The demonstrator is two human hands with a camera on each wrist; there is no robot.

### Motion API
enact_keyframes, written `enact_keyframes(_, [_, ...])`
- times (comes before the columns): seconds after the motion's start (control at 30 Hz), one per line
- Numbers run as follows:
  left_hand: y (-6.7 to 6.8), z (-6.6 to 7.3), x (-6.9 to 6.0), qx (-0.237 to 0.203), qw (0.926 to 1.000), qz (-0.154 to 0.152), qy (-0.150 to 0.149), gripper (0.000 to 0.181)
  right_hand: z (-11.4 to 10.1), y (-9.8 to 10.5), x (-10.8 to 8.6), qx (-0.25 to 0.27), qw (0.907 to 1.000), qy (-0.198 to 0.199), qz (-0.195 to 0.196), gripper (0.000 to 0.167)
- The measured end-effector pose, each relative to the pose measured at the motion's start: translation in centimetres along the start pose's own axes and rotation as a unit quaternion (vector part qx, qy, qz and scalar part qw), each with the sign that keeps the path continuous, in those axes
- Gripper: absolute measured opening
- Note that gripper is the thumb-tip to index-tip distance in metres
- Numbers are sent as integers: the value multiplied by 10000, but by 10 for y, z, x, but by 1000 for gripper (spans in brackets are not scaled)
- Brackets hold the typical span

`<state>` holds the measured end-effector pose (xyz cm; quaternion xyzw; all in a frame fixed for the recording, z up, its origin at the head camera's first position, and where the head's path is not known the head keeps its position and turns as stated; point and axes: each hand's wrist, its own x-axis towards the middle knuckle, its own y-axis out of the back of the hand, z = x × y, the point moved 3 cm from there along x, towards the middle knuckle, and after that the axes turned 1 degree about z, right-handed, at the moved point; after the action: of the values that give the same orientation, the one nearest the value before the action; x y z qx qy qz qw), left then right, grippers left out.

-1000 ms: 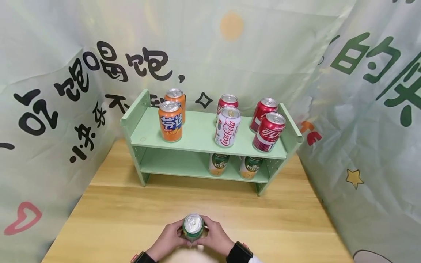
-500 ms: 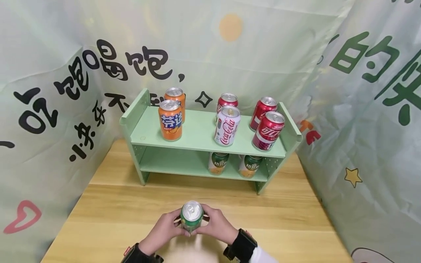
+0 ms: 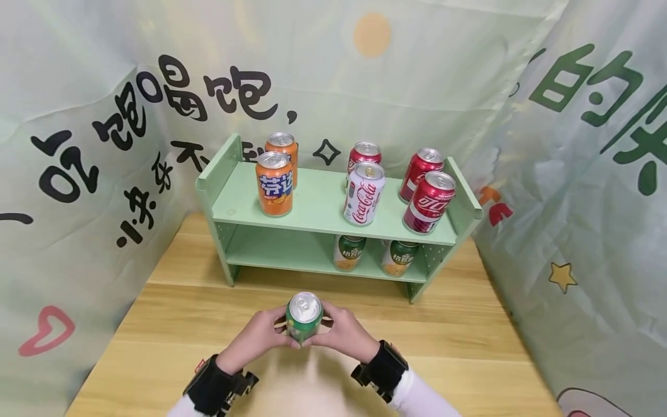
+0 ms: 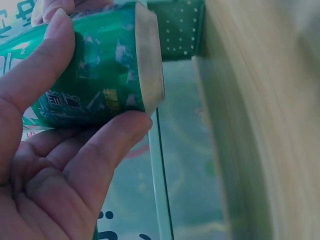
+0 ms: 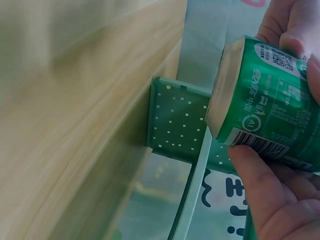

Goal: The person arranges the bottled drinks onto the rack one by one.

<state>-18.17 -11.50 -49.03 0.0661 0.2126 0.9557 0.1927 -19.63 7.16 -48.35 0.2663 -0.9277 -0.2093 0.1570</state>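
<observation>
A green drink can [image 3: 304,317] with a silver top is held upright in front of the shelf, between both hands. My left hand [image 3: 259,336] grips its left side and my right hand [image 3: 348,333] its right, thumbs meeting near the front. In the left wrist view, the left thumb and fingers curve around the can [image 4: 95,65], whose bottom rim shows. The right wrist view shows the can's barcode side, with the right hand [image 5: 280,195] on it. The can's bottom is off the table in both wrist views.
A two-tier green shelf [image 3: 318,200] stands on the wooden table [image 3: 443,347]. Its top bears orange cans [image 3: 274,184], a white Coca-Cola can [image 3: 363,194] and several red cans [image 3: 429,202]. Below stand two green-and-white cans [image 3: 349,252], towards the right. Printed cloth [image 3: 323,69] surrounds the table.
Both hands have moved forward with the green can, closer to the shelf. More of the forearms and wrist straps now shows. The cans on the shelf have stayed put.
</observation>
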Motion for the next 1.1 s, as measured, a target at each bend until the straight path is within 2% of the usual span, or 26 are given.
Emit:
enact_keyframes(0.13, [12, 1, 13, 100, 9999, 82, -16, 63, 0, 6, 16, -250, 9996, 76, 118, 77])
enact_keyframes(0.27, [26, 3, 29, 224, 9992, 332, 87, 67, -3, 14, 38, -514, 9985, 151, 101, 79])
enact_keyframes(0.47, [38, 5, 55, 232, 9956, 909, 91, 65, -3, 31, 73, -331, 9994, 111, -63, 77])
enact_keyframes(0.63, [47, 3, 71, 294, 9919, 1209, 257, 58, 1, 40, 99, -310, 9989, -119, -343, 75])
enact_keyframes(0.77, [54, 2, 80, 375, 9884, 1425, 366, 51, 2, 42, 116, 87, 9970, -367, -679, 67])
enact_keyframes(0.9, [56, 1, 85, 312, 9855, 1583, 528, 50, 4, 42, 126, 394, 9945, -387, -893, 62])
enact_keyframes(1.1, [60, 1, 92, 463, 9801, 1836, 600, 47, 5, 43, 135, 587, 9937, -571, -765, 58])
